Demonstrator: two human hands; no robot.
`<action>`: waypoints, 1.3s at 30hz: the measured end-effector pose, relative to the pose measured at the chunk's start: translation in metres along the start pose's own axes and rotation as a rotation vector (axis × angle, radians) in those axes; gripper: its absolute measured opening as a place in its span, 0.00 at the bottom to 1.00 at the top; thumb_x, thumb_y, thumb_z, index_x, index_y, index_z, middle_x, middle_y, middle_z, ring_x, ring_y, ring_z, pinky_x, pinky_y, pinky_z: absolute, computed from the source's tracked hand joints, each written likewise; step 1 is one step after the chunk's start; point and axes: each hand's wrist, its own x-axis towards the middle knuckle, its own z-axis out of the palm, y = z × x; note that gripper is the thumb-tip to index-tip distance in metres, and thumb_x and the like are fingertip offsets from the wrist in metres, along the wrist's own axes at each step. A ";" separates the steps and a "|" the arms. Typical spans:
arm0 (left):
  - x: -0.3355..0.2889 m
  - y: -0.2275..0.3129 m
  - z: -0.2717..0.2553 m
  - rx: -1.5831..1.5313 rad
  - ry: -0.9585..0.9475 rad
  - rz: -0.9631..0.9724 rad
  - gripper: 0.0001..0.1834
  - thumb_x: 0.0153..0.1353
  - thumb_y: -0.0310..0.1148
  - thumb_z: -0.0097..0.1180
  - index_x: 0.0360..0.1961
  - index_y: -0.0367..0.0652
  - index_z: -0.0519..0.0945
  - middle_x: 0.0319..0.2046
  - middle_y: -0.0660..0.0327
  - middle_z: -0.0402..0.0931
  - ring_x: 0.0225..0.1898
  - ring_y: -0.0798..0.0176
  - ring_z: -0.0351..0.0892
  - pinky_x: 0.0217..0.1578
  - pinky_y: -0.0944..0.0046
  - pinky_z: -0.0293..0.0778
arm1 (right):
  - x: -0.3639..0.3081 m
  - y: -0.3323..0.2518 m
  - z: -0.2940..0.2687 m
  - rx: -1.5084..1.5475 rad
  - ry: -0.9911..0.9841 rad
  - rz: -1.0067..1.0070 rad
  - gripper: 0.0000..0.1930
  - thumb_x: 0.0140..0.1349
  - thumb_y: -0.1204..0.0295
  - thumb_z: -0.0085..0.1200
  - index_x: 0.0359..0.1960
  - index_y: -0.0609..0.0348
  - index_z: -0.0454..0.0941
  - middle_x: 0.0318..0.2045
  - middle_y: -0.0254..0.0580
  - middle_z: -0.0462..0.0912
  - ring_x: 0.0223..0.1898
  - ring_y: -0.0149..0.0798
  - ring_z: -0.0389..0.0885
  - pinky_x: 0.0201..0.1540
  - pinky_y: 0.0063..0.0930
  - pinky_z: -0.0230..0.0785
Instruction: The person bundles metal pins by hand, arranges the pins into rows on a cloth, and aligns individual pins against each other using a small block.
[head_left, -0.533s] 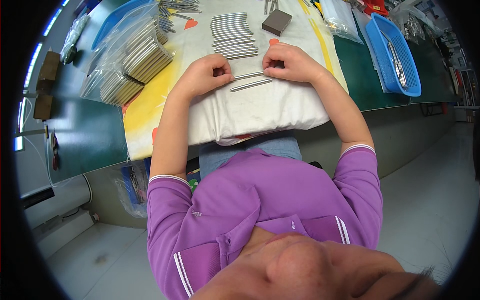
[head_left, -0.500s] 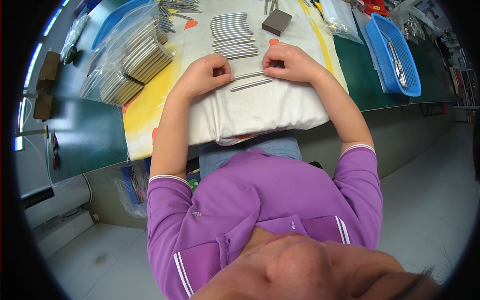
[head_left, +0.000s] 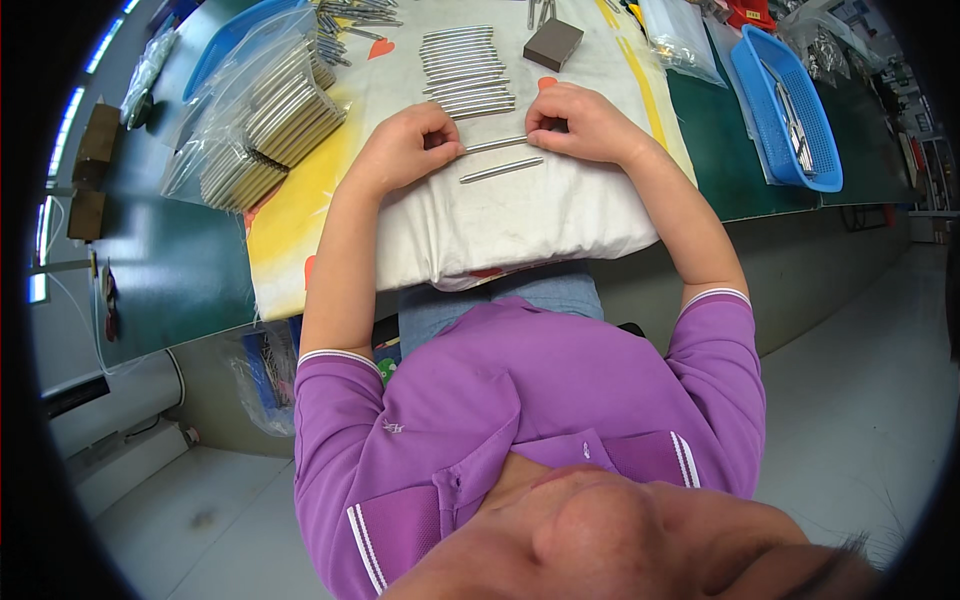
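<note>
Between my hands a thin silvery metal rod [head_left: 496, 145] lies crosswise, just above or on a white cloth [head_left: 560, 215]. My left hand [head_left: 418, 145] pinches its left end between thumb and fingers. Its right end is pinched by my right hand [head_left: 578, 122]. A second metal rod [head_left: 502, 170] rests on the cloth slightly nearer to me, touched by neither hand. Beyond my hands, several similar rods lie side by side in a stacked row [head_left: 466, 70]. To the right of that row sits a dark grey-brown rectangular block [head_left: 553, 45].
At the left a clear plastic bag [head_left: 270, 120] holds many bundled rods, with a blue tray [head_left: 225, 40] behind it. Loose metal pieces [head_left: 360, 12] lie at the far edge. A blue basket [head_left: 790, 110] with metal tools stands on the green table [head_left: 715, 185] at right.
The held rod has shifted slightly away from me, with both hands moving a little along with it. The second rod stays in place.
</note>
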 end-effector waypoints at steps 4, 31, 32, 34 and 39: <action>0.001 -0.001 0.001 0.003 0.051 -0.031 0.06 0.54 0.27 0.65 0.31 0.39 0.80 0.29 0.64 0.73 0.31 0.68 0.73 0.34 0.68 0.71 | 0.000 0.001 -0.001 0.012 0.018 0.022 0.06 0.53 0.72 0.63 0.30 0.57 0.78 0.30 0.36 0.78 0.36 0.37 0.78 0.41 0.29 0.71; 0.000 0.006 0.004 0.138 0.040 0.161 0.11 0.47 0.32 0.68 0.26 0.41 0.77 0.31 0.58 0.75 0.37 0.52 0.76 0.37 0.56 0.73 | 0.001 0.000 0.001 -0.060 0.071 -0.022 0.10 0.53 0.69 0.65 0.23 0.57 0.75 0.26 0.36 0.74 0.34 0.39 0.75 0.36 0.31 0.69; 0.000 0.006 0.004 0.131 0.048 0.152 0.10 0.47 0.31 0.67 0.26 0.41 0.77 0.31 0.59 0.75 0.37 0.52 0.76 0.38 0.56 0.73 | 0.001 0.001 0.002 -0.066 0.078 -0.009 0.10 0.53 0.69 0.64 0.24 0.57 0.75 0.26 0.36 0.74 0.34 0.39 0.75 0.36 0.32 0.69; 0.000 0.006 0.004 0.127 0.052 0.146 0.10 0.48 0.31 0.67 0.26 0.41 0.77 0.31 0.59 0.75 0.37 0.52 0.76 0.37 0.56 0.73 | 0.001 0.002 0.002 -0.071 0.086 0.005 0.10 0.54 0.68 0.64 0.24 0.57 0.75 0.27 0.36 0.74 0.34 0.39 0.75 0.36 0.32 0.69; 0.000 0.003 0.004 0.116 0.090 0.129 0.09 0.48 0.31 0.67 0.26 0.41 0.77 0.31 0.59 0.75 0.37 0.53 0.76 0.37 0.57 0.73 | 0.002 0.001 0.002 -0.093 0.089 0.017 0.10 0.55 0.67 0.64 0.25 0.56 0.76 0.27 0.36 0.74 0.34 0.39 0.75 0.37 0.32 0.69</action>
